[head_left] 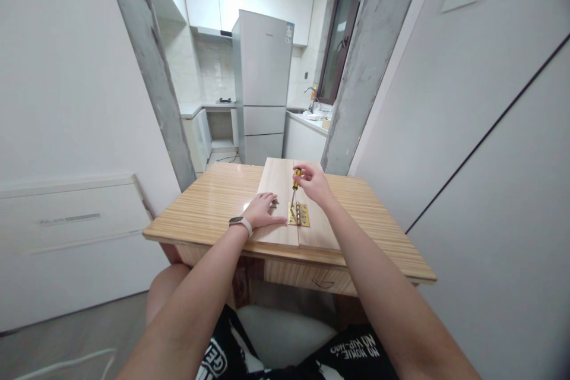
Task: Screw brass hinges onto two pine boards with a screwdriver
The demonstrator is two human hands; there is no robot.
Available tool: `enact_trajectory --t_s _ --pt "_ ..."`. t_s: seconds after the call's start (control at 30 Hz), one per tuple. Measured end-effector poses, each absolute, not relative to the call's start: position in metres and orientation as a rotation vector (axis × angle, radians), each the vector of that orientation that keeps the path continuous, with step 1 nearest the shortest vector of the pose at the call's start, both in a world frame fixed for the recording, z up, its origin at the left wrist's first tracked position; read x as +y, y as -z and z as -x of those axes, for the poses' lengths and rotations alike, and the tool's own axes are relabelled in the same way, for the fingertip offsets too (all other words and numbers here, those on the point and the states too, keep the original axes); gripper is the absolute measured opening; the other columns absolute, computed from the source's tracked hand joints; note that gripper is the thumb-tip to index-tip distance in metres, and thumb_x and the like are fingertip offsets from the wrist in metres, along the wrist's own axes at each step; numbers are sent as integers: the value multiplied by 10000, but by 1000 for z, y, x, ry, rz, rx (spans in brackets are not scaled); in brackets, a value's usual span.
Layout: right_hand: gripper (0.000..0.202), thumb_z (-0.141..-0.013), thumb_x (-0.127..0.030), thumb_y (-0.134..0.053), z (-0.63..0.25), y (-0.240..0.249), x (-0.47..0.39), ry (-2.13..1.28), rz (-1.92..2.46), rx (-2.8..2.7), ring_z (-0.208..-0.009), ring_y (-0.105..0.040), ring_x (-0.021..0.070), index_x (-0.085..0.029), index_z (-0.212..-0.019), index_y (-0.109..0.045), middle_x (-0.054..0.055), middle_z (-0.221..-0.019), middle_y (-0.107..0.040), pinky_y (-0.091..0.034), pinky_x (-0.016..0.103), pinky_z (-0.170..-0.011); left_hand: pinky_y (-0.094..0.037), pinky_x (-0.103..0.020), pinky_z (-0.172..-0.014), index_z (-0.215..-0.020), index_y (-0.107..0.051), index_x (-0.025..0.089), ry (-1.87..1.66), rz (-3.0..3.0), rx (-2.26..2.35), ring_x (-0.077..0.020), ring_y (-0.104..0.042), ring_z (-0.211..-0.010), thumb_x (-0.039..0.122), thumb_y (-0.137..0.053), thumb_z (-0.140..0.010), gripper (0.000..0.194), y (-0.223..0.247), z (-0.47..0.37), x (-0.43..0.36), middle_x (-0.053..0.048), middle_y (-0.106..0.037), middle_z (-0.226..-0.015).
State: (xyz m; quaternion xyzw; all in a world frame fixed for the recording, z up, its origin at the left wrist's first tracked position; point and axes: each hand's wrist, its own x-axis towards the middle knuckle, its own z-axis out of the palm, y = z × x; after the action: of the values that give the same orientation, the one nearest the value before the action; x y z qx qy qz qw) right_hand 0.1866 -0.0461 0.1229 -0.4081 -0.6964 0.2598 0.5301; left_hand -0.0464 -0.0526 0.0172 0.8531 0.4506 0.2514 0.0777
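My right hand (312,181) grips a screwdriver (296,179) with a yellow and black handle. The screwdriver stands nearly upright, its tip down at the left leaf of a brass hinge (305,215). That hinge lies open across the seam of two pale wooden boards (278,175), one leaf on each. Spread on the left board is my left hand (263,212), its thumb reaching to the hinge's left edge. Small metal pieces, perhaps screws (274,203), lie beside its fingertips; part of them is hidden by the hand.
The boards rest on a wood-grain table (214,202) with a drawer (312,276) at its front. Beyond it stand a grey fridge (262,65), a counter with a sink tap (310,95), and white cabinets. White walls flank the table on both sides.
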Motion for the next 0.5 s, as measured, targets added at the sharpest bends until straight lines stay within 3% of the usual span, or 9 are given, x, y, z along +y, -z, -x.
enact_trajectory --t_s 0.2,0.5 --pt "317 -813 -418 -735 -180 -125 -54 -694 928 -1648 -659 -605 143 -226 -1051 -650 38 -955 -712 -486 258 -536 -363 -486 -1239 -1473 -560 214 -751 -2541 1356 -365 -483 -1440 871 -723 -688 1037 -18 46 -53 -142 -567 -1521" --pt "394 -895 -411 -639 -189 -129 -59 -905 859 -1689 -628 -543 102 -215 -1235 -669 57 -1027 -714 -471 264 -576 -372 -464 -1238 -1484 -549 146 -758 -2568 1339 -366 -472 -1440 931 -652 -696 1117 -15 48 -52 -171 -555 -1525"
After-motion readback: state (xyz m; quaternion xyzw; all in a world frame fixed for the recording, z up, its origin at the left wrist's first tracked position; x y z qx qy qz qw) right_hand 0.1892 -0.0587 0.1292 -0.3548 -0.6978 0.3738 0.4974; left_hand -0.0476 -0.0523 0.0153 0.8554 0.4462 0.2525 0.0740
